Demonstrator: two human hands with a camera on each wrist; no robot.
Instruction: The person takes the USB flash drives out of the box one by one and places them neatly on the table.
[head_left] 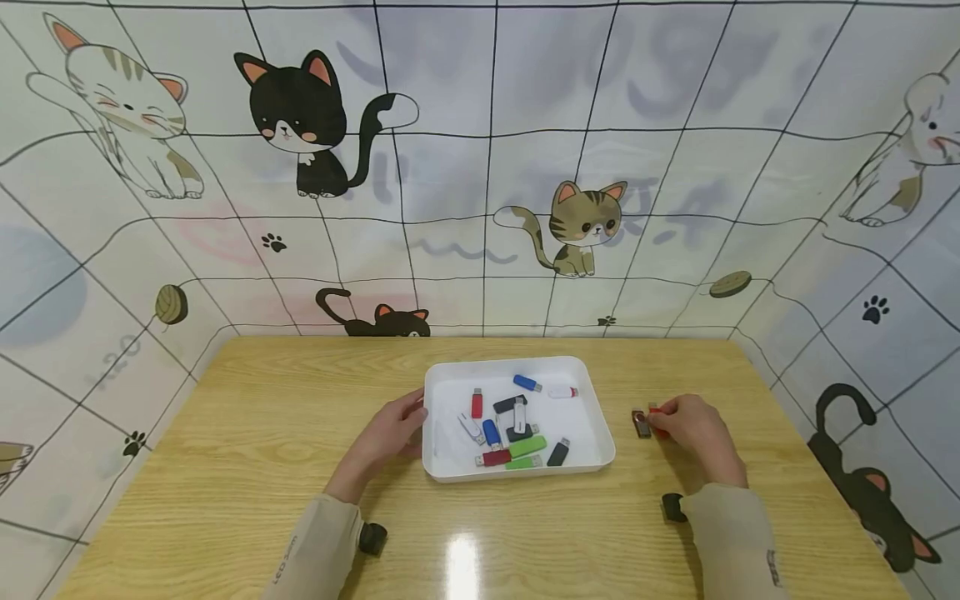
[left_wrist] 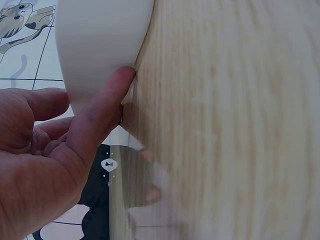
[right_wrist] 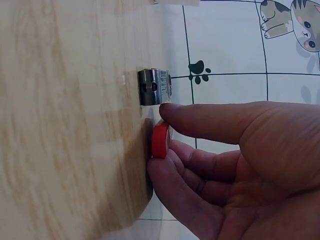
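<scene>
While the right hand pinches a red USB stick right of a white rectangular tray, the relaxed left hand touches the tray's side. Only the head view shows multicoloured USB sticks inside.

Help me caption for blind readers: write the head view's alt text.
A person's right-hand grip pinches a small red USB stick beside a dark USB stick on a pale wooden table, while the left-hand grip touches a white rectangular tray of red, blue, green, black and white USB sticks. Cartoon cats decorate the backdrop.
</scene>
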